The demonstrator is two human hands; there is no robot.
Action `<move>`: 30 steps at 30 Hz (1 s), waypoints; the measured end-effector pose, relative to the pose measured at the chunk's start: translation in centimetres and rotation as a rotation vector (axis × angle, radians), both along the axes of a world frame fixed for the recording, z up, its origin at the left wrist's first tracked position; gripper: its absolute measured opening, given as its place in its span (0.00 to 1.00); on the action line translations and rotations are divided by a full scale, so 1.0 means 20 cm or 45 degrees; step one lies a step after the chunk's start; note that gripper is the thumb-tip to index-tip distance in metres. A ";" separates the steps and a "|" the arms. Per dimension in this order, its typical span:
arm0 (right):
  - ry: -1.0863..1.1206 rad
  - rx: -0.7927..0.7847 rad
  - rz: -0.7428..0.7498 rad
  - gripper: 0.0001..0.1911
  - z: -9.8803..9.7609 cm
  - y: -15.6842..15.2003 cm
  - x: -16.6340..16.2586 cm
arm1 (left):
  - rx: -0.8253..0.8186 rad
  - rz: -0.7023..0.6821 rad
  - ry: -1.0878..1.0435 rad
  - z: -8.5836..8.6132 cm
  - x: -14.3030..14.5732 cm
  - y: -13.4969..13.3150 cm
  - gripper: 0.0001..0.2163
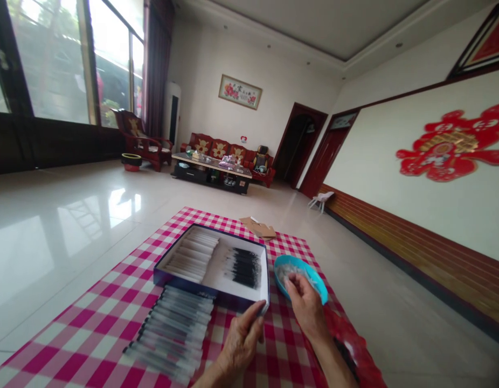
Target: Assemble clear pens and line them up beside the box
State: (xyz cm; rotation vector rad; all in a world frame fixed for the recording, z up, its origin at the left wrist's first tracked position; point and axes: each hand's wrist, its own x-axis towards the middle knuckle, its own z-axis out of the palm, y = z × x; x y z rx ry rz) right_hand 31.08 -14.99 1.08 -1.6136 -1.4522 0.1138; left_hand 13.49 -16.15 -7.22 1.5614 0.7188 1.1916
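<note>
The left hand (241,339) has its fingers curled over the near right corner of a shallow white box (217,280) with a dark blue rim, clamped on that edge. The box lies flat on a pink-and-white checked tablecloth (91,345). Inside it, pale tubes (191,253) lie side by side in the left half and black-tipped tubes (241,268) fill part of the right half. The right hand (308,307) hangs over a turquoise bowl (316,283) just beside the box, its fingers drawn together close above some white fluffy stuff (292,275) in the bowl; whether they pinch any of it cannot be told. A row of slim tubes in clear sleeves (171,328) lies on the cloth just in front of the box. Past the cloth, a piece of cardboard (257,227) sits on the tiled floor (71,226). Far off stand a low table (211,170) and a red sofa (221,148), and a red paper cutout (454,143) decorates the right wall.
</note>
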 end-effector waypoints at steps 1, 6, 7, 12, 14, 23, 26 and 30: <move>0.289 -0.015 0.048 0.17 -0.02 -0.07 -0.04 | 0.052 0.005 0.025 0.01 -0.01 -0.01 0.21; 1.273 -0.020 0.169 0.24 -0.15 -0.30 -0.22 | 0.363 -0.004 0.031 0.04 -0.02 -0.05 0.17; 1.367 0.001 0.158 0.24 -0.18 -0.32 -0.24 | 0.411 -0.019 0.021 0.05 -0.02 -0.06 0.17; 1.578 0.151 0.127 0.17 -0.26 -0.33 -0.29 | 0.463 -0.130 0.028 0.08 -0.04 -0.08 0.17; 1.597 0.192 0.135 0.16 -0.27 -0.32 -0.29 | 0.460 -0.134 0.035 0.08 -0.04 -0.08 0.17; 1.630 0.173 0.158 0.17 -0.25 -0.34 -0.30 | 0.517 -0.162 0.062 0.09 -0.04 -0.08 0.17; 1.515 0.122 0.134 0.18 -0.28 -0.35 -0.29 | 0.499 -0.153 0.086 0.09 -0.04 -0.09 0.16; 1.284 0.046 0.078 0.21 -0.31 -0.36 -0.26 | 0.354 -0.135 0.192 0.09 -0.05 -0.06 0.14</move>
